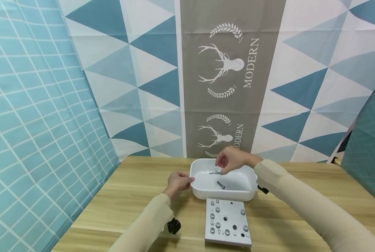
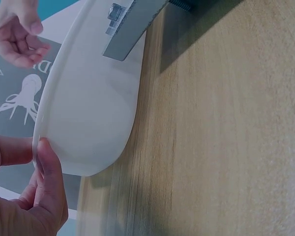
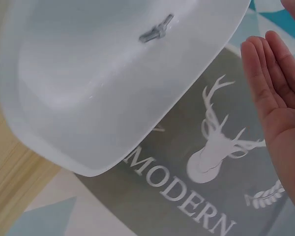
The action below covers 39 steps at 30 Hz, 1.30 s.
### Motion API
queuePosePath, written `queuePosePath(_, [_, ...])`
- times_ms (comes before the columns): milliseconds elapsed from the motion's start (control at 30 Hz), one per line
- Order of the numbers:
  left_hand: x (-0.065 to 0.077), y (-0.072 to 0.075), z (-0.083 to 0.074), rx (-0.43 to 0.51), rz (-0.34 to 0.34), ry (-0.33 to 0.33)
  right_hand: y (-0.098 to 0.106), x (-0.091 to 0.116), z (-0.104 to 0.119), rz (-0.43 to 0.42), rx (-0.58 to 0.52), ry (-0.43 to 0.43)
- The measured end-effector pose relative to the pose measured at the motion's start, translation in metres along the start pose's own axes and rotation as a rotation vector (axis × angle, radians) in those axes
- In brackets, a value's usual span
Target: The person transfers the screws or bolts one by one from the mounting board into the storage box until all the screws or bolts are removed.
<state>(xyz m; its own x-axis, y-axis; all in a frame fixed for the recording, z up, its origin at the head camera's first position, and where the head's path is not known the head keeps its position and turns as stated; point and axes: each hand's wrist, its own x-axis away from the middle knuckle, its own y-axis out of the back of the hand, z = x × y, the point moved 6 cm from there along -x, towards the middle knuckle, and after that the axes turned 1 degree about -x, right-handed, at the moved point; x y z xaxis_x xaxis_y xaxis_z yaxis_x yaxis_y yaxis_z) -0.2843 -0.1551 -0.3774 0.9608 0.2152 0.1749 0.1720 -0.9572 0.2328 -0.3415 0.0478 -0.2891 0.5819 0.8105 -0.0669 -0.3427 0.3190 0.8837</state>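
My left hand (image 1: 178, 182) pinches the left rim of a white plastic basin (image 1: 223, 195) between thumb and fingers; the left wrist view shows this grip up close. Over the basin's far side hovers my right hand (image 1: 233, 160), its fingers loosely bent, nothing held in them. The right wrist view shows that palm (image 3: 285, 118) bare beside the rim. Inside the basin lies a grey bolt (image 1: 220, 185) toward the front, and small metal bolts (image 3: 156, 31) lie together farther back, partly covered by the right hand in the head view.
In front of the basin, a silver metal plate (image 1: 233, 217) with several bolts set in it and some dark holes rests on the wooden table (image 1: 143, 196). Patterned cloth (image 1: 156, 84) hangs behind the table, and blue checked cloth (image 1: 39, 115) hangs at left.
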Motion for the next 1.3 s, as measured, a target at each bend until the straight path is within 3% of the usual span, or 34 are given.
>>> queuePosePath(433, [-0.003, 0.0, 0.0, 0.012, 0.012, 0.013, -0.012, 0.02, 0.039, 0.052, -0.026, 0.112])
queuePosePath(733, [-0.002, 0.001, -0.003, 0.01, 0.02, 0.014, -0.021, 0.034, 0.062, 0.097, 0.012, 0.124])
queuePosePath(1300, [-0.001, 0.0, -0.002, 0.023, 0.017, 0.019, -0.035, 0.057, 0.089, 0.16, 0.046, 0.253])
